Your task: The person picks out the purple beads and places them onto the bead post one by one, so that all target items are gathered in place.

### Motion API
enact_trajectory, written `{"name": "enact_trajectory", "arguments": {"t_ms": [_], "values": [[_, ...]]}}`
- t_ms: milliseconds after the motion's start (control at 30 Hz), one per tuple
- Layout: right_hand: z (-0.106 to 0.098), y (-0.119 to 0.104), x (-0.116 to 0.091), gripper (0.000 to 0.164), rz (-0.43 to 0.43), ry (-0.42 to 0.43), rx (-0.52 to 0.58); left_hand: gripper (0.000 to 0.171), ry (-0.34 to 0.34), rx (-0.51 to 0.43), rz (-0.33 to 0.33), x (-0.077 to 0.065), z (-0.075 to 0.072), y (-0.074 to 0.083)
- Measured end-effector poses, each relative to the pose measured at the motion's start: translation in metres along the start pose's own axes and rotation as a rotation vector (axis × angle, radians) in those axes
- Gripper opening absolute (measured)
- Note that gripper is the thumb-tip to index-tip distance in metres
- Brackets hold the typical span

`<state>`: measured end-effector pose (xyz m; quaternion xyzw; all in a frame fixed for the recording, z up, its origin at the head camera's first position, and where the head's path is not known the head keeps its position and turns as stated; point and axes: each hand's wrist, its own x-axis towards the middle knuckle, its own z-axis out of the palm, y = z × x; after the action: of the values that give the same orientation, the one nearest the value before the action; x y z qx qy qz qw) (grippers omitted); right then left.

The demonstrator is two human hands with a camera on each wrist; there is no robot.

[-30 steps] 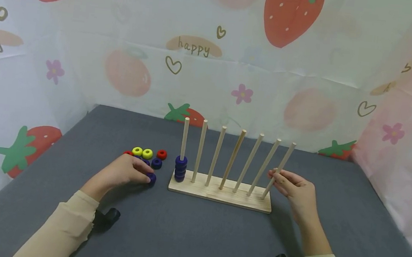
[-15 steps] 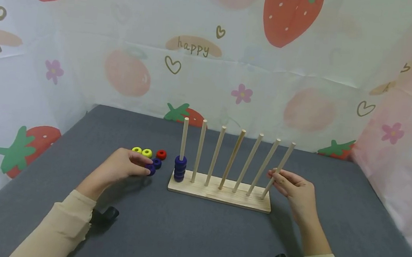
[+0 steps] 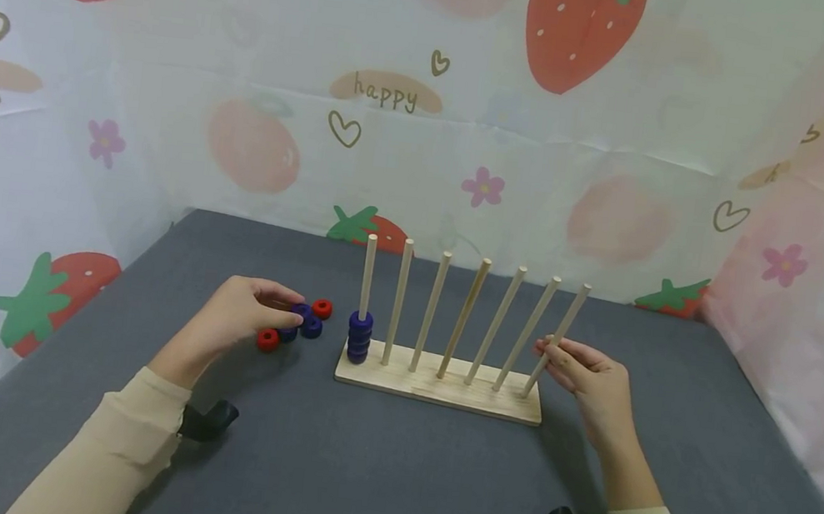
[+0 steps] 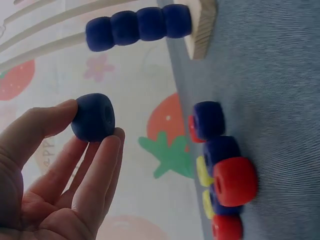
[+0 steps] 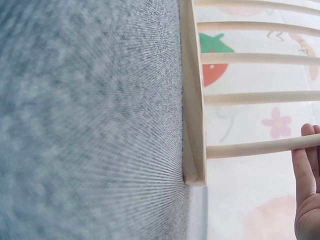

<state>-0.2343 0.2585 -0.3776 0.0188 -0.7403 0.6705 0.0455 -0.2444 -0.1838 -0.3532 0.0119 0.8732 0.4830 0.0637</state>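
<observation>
We find the left hand (image 3: 232, 320), nearer the upright leftmost peg (image 3: 368, 277), pinching a blue bead (image 4: 93, 118) left of it; the right hand (image 3: 594, 385) grips the rightmost peg (image 3: 571, 314).

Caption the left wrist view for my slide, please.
A left hand pinches a round dark blue bead; four matching blue beads share a pale wooden rod.
</observation>
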Motion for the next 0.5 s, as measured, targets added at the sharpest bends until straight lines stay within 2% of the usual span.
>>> {"name": "enact_trajectory", "arguments": {"t_ms": [133,367,500], "values": [[0.001,0.000,0.000,0.028,0.005,0.001,0.003,0.042,0.005,-0.006,0.008,0.001,-0.004,0.007],[0.001,0.000,0.000,0.038,0.005,0.001,-0.004,0.044,0.019,-0.022,0.027,0.002,-0.011,0.024],[0.001,-0.001,0.000,0.034,-0.001,-0.003,0.005,0.044,0.031,-0.034,0.033,0.000,-0.015,0.034]]}}
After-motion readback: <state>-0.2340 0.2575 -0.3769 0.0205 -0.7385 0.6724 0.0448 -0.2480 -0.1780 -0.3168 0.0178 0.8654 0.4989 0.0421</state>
